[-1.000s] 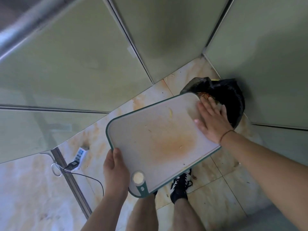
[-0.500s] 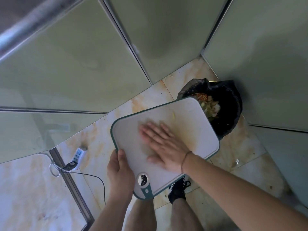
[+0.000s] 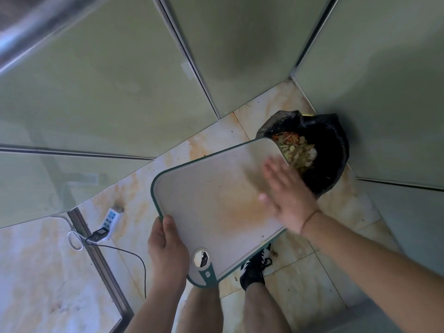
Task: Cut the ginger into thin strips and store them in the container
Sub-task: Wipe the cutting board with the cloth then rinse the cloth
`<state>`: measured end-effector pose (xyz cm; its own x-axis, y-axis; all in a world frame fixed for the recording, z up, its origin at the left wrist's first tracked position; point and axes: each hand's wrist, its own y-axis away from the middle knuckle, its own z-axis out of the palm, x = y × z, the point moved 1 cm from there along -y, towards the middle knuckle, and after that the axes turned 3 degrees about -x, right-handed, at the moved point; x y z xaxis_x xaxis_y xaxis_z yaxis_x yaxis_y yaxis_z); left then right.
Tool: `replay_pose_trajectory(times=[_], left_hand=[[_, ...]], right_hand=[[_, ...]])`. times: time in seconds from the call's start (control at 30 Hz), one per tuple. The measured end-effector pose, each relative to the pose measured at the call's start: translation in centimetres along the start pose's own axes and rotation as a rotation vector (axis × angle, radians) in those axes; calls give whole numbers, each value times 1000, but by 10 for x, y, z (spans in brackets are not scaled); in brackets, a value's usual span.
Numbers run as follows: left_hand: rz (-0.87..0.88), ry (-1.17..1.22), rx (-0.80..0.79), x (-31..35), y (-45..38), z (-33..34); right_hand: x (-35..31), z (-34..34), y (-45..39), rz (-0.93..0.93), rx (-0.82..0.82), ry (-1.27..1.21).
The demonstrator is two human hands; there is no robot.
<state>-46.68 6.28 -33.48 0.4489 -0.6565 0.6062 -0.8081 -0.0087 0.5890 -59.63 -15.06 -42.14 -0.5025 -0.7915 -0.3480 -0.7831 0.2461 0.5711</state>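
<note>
The left hand (image 3: 168,246) grips the near edge of the cutting board (image 3: 211,203), thumb on top; the right hand (image 3: 286,195) lies flat with straight fingers on its far end, blurred, over the bin (image 3: 334,150) of scraps; no ginger strips can be made out.

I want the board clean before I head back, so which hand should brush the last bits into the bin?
Probably the right hand: it lies flat on the cutting board near the end over the black-lined bin. The left hand grips the handle end, holding the board up.
</note>
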Motion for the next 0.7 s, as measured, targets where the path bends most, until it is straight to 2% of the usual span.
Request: replay_pose_trajectory(times=[0.07, 0.13, 0.23, 0.33, 0.43, 0.47, 0.5, 0.57, 0.63, 0.7], left_hand=[[-17, 14, 16, 0, 0, 4], [-32, 34, 18, 1, 1, 5], [-51, 65, 20, 1, 1, 4], [-51, 67, 16, -2, -4, 0], [-55, 40, 29, -7, -8, -5], [-56, 34, 33, -8, -8, -5], [-58, 30, 35, -9, -7, -6], [-62, 41, 32, -7, -3, -4], [-54, 62, 30, -3, 2, 3], [-41, 78, 24, -2, 5, 10]], right_hand=[[-40, 6, 33, -275, 2, -45], [-59, 24, 55, -466, -67, -66], [-41, 42, 57, -496, -72, 50], [10, 44, 36, -243, -120, 83], [68, 41, 12, 295, -248, -3], [78, 37, 7, 429, -276, -44], [78, 33, 3, 478, -274, -64], [53, 21, -3, 341, -173, -49], [1, 6, -5, 32, -30, -78], [-60, -7, -3, -274, 47, -139]])
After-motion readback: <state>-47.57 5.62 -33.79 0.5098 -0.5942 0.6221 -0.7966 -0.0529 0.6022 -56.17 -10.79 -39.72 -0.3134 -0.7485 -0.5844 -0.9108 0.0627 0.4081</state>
